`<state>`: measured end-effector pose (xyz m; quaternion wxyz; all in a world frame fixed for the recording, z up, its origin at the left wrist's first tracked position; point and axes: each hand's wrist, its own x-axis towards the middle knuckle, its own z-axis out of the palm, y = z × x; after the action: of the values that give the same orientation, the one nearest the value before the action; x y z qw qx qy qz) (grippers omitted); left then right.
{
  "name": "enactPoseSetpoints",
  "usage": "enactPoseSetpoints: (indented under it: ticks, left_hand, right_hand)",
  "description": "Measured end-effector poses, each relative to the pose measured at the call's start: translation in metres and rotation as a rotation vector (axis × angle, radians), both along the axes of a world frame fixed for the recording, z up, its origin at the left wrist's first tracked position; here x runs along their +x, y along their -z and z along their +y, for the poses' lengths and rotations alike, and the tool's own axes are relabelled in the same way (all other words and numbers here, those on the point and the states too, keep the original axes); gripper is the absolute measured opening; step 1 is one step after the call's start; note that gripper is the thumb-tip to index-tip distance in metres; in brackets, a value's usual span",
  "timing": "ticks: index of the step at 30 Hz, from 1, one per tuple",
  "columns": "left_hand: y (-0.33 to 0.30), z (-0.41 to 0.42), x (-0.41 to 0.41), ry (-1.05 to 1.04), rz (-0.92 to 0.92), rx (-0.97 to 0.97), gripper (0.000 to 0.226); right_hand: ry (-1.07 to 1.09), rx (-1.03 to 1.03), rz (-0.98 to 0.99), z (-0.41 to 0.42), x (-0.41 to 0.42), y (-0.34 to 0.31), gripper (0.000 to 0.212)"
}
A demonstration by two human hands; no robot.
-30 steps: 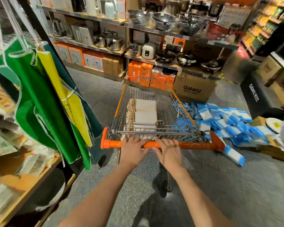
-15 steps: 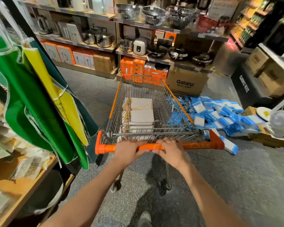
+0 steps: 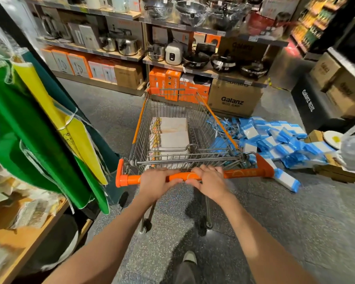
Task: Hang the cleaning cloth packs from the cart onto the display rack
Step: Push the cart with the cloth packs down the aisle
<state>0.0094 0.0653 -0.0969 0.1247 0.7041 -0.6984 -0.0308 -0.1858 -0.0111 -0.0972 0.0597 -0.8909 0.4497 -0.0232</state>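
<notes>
While gripping the bar with both hands, cannot pick up any pack yet.

Biggest first: wire cart (image 3: 143,136) in the middle of the frame, long side running straight up the frame, away from the body. Inside, on the left part of the basket floor, white cleaning cloth packs (image 3: 173,138), lying flat in a row, one behind the other, along the same line as the cart. Above both hands in the frame, past the bar and down low in the basket. A bit closer to the left hand than to the right.

Orange handle (image 3: 244,173) lying across the frame, at the near end of the cart.

Left hand (image 3: 155,184) wrapped round the handle, fingers curled over the top. Right hand (image 3: 210,181) just beside it, curled round the same bar.

Probably needs a let-go first, then a reach forward and down over the bar. Cannot tell which rack is the one for the packs.
</notes>
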Motion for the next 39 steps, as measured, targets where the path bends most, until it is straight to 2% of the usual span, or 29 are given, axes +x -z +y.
enactPoseSetpoints:
  ticks: [4, 9, 11, 16, 25, 33, 39]
  left_hand:
    - [-0.001, -0.022, 0.006, -0.021, -0.001, 0.017, 0.058]
    - [-0.004, -0.049, 0.013, -0.064, 0.022, -0.005, 0.064]
    - [-0.006, -0.061, 0.014, -0.07, 0.028, -0.027, 0.066]
    - [-0.005, -0.091, 0.014, -0.089, 0.038, -0.06, 0.058]
    - [-0.006, -0.144, 0.003, -0.168, -0.007, -0.111, 0.09]
    - [-0.005, -0.181, 0.001, -0.256, 0.02, -0.037, 0.082]
    - [0.005, -0.203, 0.003, -0.256, 0.017, -0.14, 0.07]
  right_hand:
    - [-0.017, 0.018, -0.051, -0.022, 0.007, -0.001, 0.047]
    - [-0.048, 0.144, -0.119, -0.055, 0.014, -0.009, 0.038]
    - [-0.061, 0.171, -0.091, -0.072, 0.011, -0.012, 0.04]
    - [-0.045, 0.081, 0.03, -0.111, 0.01, -0.009, 0.056]
    - [-0.134, 0.071, 0.008, -0.182, 0.009, -0.003, 0.059]
    - [-0.183, 0.115, 0.013, -0.225, 0.013, -0.009, 0.053]
    - [-0.215, 0.131, 0.038, -0.253, 0.018, -0.009, 0.056]
